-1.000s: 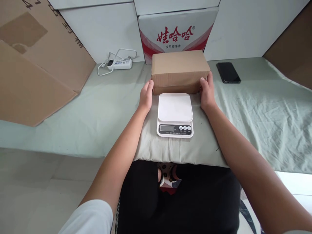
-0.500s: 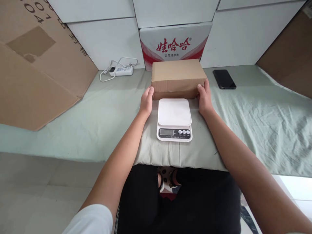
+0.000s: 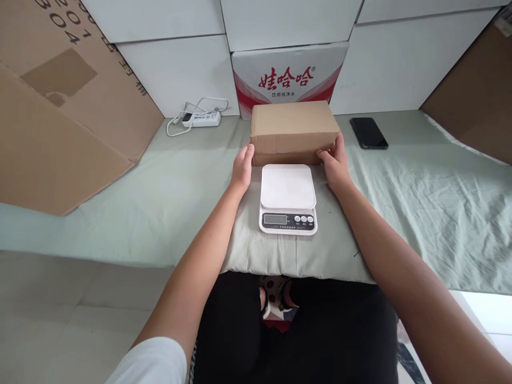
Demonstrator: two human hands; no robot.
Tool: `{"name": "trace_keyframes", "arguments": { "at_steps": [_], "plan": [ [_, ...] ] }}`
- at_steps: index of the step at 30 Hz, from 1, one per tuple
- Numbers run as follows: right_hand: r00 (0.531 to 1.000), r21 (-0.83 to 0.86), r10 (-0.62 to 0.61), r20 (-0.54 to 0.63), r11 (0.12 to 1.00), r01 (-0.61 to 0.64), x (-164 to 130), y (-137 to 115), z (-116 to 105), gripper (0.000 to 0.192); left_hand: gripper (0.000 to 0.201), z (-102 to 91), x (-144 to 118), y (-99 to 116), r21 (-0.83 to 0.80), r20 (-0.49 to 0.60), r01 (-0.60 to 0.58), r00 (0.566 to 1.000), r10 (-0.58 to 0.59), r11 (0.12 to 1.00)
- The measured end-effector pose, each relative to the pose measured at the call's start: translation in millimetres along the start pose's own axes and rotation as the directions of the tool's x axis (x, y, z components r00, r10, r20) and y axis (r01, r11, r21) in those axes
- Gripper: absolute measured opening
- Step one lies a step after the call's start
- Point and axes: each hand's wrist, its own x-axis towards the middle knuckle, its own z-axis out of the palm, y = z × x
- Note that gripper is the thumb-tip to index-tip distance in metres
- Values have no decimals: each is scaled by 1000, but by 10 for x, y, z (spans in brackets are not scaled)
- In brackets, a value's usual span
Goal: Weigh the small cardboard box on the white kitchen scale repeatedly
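Observation:
A brown cardboard box [image 3: 294, 120] rests behind a white kitchen scale [image 3: 288, 186] on the cloth-covered table. My left hand [image 3: 242, 164] grips the box at its left side, thumb at the front corner. On the other side, my right hand [image 3: 335, 162] holds the lower right front corner, its thumb against the front face. Some fingers of both hands are hidden behind the box's sides. The scale's plate is bare, and its small display looks blank.
A black phone [image 3: 368, 133] lies to the right. On the left sits a white power strip [image 3: 205, 118] with a coiled cable. A large carton [image 3: 72, 138] stands far left, another brown carton [image 3: 476, 90] far right. Behind is a red and white printed box [image 3: 286, 74].
My right thumb has slid inward and lower along the box's front face. The box and my left hand keep nearly the same place; the whole view has shifted slightly.

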Motion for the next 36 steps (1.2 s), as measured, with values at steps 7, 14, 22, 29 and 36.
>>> {"name": "trace_keyframes", "arguments": {
  "at_steps": [7,14,22,29,36],
  "plan": [
    [999,-34,-3,-37,999,2,-3,25,29,86,89,-6,25,-39,-19,0,-16,1000,16,1000],
    [999,-14,-22,-26,1000,22,-7,-33,82,107,90,16,50,-33,-17,-2,-12,1000,12,1000],
    [985,-9,-148,-85,989,147,-314,-471,-11,94,91,-13,-404,428,27,-9,-105,994,105,994],
    [990,-68,-99,-98,993,92,-1162,-763,-145,83,81,-89,-1253,504,13,-31,-82,996,82,997],
    [981,-97,-81,-174,993,64,-1308,-727,-94,83,81,-31,-1357,528,65,-14,-134,991,135,989]
  ]
}}
